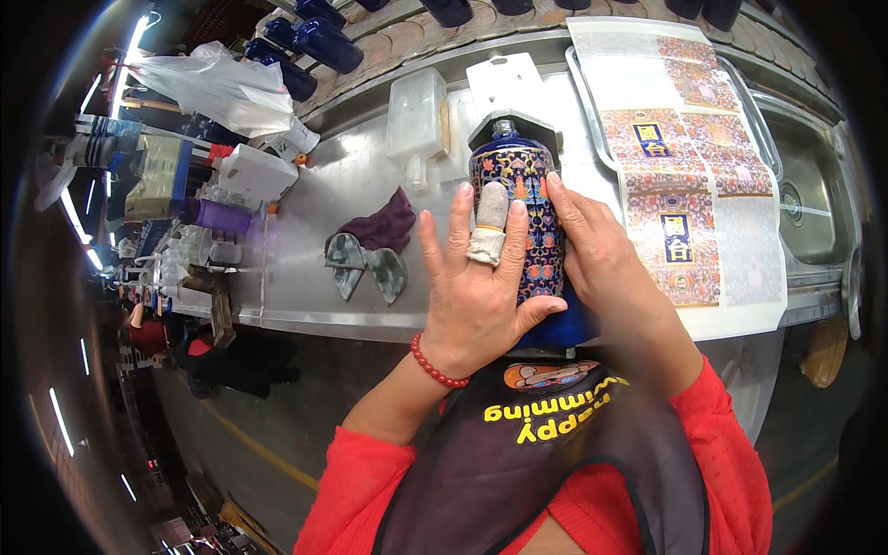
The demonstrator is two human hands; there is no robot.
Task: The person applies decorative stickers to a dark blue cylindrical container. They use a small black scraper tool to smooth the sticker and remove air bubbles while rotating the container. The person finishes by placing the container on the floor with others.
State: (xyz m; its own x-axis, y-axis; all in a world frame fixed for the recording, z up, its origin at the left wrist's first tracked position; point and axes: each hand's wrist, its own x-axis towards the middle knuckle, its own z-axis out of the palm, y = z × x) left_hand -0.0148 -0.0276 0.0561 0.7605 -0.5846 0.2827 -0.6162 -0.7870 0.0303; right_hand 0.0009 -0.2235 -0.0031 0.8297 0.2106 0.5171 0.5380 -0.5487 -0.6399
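Step in hand: by the look of it, the person is smoothing a patterned label onto the blue bottle [520,199], which is lying at the near edge of the steel bench [305,203].
Next move: probably calling for firm, even pressure out to the label's edges.
Left hand [476,287]: lying spread flat on the bottle, fingers splayed, a cloth wrap on the middle finger.
Right hand [601,254]: cupping the bottle's right side, fingers extended.
Label sheets [680,176]: lying just right of the bottle.
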